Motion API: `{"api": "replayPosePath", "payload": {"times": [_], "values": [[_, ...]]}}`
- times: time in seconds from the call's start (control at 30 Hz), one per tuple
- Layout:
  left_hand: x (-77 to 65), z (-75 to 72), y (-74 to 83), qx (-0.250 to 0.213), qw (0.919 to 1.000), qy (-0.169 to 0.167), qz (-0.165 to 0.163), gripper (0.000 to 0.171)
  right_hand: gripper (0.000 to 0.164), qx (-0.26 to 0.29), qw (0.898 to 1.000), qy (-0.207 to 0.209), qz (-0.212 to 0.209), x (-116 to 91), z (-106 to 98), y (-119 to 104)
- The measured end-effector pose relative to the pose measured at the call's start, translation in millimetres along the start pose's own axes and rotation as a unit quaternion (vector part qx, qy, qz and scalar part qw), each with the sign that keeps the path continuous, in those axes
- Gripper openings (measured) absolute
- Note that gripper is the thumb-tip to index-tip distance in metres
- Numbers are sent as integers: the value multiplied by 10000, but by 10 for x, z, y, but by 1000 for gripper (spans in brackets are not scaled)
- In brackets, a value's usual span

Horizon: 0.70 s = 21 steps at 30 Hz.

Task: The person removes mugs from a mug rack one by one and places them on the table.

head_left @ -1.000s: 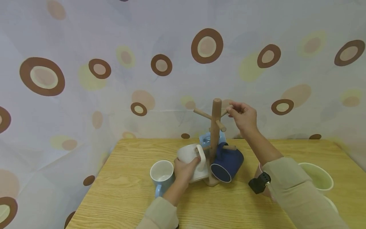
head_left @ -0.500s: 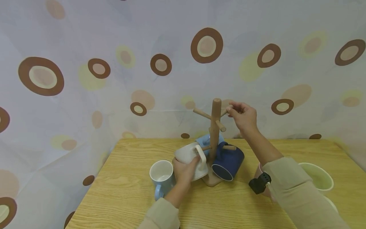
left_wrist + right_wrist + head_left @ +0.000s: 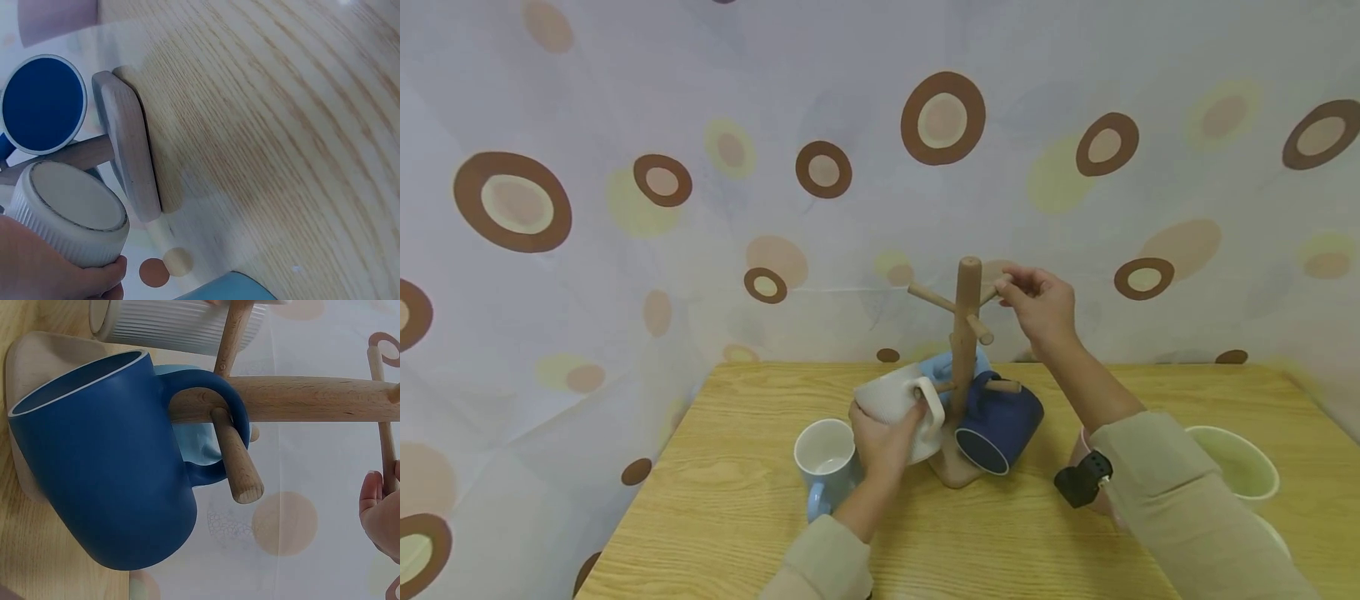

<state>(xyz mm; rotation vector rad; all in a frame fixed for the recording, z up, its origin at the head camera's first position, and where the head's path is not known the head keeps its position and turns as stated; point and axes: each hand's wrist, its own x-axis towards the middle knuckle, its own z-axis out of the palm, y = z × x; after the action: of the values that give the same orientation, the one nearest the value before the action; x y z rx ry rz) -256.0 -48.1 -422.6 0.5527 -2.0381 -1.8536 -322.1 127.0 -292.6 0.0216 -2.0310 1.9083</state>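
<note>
Your left hand [image 3: 882, 446], gripping the ribbed white mug [image 3: 893, 397], may tip the tan wooden rack [image 3: 964, 367] if your right hand [image 3: 1043, 310], pinching its peg [image 3: 385, 447], slips.

The ribbed mug [image 3: 883, 402] is white, the navy mug [image 3: 1009, 419] pale-rimmed; brown-ringed ovals [image 3: 917, 117] pattern the backdrop [image 3: 865, 242]; the table [image 3: 715, 517] shows yellowish wood grain.

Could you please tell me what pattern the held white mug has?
The white mug has fine parallel ribs, clearest in the right wrist view.
</note>
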Motion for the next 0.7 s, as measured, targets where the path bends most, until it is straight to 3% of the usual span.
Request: {"api": "replayPosePath", "payload": {"times": [0.2,0.33,0.7], "values": [[-27,11,2,43,9999,126,14,94,8,3,10000,19,10,4,-8,2],[-22,9,-19,-96,9996,198,193,89,9,27,10000,5,19,3,-3,2],[6,-43,-40,-287,9988,-8,404,86,14,-113,9999,-54,12,-6,-11,-4]]}}
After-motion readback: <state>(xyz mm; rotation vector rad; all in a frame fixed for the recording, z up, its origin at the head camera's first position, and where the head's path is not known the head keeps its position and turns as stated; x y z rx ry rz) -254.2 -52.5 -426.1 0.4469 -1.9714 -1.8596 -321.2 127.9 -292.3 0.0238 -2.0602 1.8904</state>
